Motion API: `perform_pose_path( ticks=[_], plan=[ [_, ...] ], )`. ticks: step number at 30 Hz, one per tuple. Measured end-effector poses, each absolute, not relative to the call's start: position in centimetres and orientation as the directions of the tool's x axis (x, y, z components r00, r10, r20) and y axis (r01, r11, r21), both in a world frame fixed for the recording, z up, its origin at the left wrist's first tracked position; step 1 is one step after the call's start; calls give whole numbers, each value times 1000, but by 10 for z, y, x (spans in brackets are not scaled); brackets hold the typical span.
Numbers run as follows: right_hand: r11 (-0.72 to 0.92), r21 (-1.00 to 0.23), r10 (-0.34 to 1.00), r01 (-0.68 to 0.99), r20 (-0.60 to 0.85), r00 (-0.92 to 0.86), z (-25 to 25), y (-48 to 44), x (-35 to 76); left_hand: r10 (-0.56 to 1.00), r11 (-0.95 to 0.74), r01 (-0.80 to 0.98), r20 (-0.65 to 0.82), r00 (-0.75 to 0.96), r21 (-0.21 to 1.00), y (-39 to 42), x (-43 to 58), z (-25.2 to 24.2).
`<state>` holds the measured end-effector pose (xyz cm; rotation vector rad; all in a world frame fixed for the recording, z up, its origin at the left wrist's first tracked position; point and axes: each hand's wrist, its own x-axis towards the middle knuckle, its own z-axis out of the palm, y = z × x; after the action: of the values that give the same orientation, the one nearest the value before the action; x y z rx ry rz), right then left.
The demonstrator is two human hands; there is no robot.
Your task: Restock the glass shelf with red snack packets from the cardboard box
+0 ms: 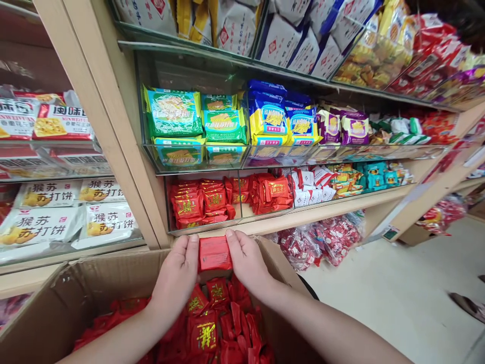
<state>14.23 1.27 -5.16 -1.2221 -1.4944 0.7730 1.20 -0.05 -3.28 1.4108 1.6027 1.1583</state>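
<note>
Between my left hand (178, 273) and my right hand (248, 260) is a red snack packet (214, 253), gripped at its two sides with fingers closed. It may be a small stack; its underside is hidden. My hands are above the far part of a cardboard box (109, 275). Inside the box lie many loose red packets (204, 331) with gold lettering. Just beyond my hands, the lowest shelf bin holds similar red packets in rows (187, 199) and a looser heap of red packets (273, 192).
Glass-fronted shelves (265, 162) carry green soda biscuit packs (174, 114), blue-yellow packs (269, 116) and white packets (312, 184). White biscuit packs (45, 217) fill the left shelf. Bagged goods (322, 240) lie on the floor (352, 288) under the shelf. Someone's shoe (468, 306) shows at right.
</note>
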Motion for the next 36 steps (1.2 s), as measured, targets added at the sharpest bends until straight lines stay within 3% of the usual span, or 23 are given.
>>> perform_pose_path(
  ticks=[3, 8, 16, 20, 21, 23, 25, 26, 28, 30, 31, 33, 36],
  plan=[
    [290, -905, 949, 313, 314, 30, -51, 10, 142, 987, 26, 412, 41, -153, 911, 2, 12, -29],
    [294, -906, 943, 306, 328, 65, -53, 7, 142, 978, -52, 453, 137, -158, 890, 4, 12, -26],
    [242, -968, 962, 73, 249, 110, -59, 5, 140, 993, -2, 117, 16, -113, 993, 1, 20, -22],
    [342, -899, 917, 275, 383, 111, -51, 3, 154, 999, -31, 89, 34, -33, 996, -1, 17, -20],
    [372, -854, 892, 364, 437, 115, -47, 3, 159, 1000, -11, 87, 13, -21, 996, -1, 15, -20],
    [466, -690, 800, 554, 596, 70, -40, 5, 170, 986, 166, 49, -167, 24, 985, -3, 12, -18],
    [608, -382, 631, 695, 765, -131, -35, 8, 178, 886, 444, -45, -431, 173, 895, -8, 9, -14],
    [679, -184, 511, 711, 813, -278, -33, 9, 181, 807, 561, -96, -517, 286, 822, -11, 9, -12],
    [760, 170, 279, 627, 787, -551, -32, 10, 184, 697, 683, -191, -550, 461, 705, -16, 9, -9],
    [797, 327, 152, 508, 705, -692, -32, 7, 185, 715, 673, -286, -499, 490, 682, -18, 9, -8],
    [821, 324, 135, 470, 689, -712, -33, 5, 185, 747, 642, -322, -474, 466, 696, -18, 8, -8],
    [869, 186, 192, 459, 727, -659, -34, -2, 186, 818, 559, -362, -423, 390, 746, -16, 7, -10],
    [820, -295, 506, 490, 773, -382, -35, -13, 184, 877, 467, -346, -377, 299, 814, -11, 5, -11]
  ],
)
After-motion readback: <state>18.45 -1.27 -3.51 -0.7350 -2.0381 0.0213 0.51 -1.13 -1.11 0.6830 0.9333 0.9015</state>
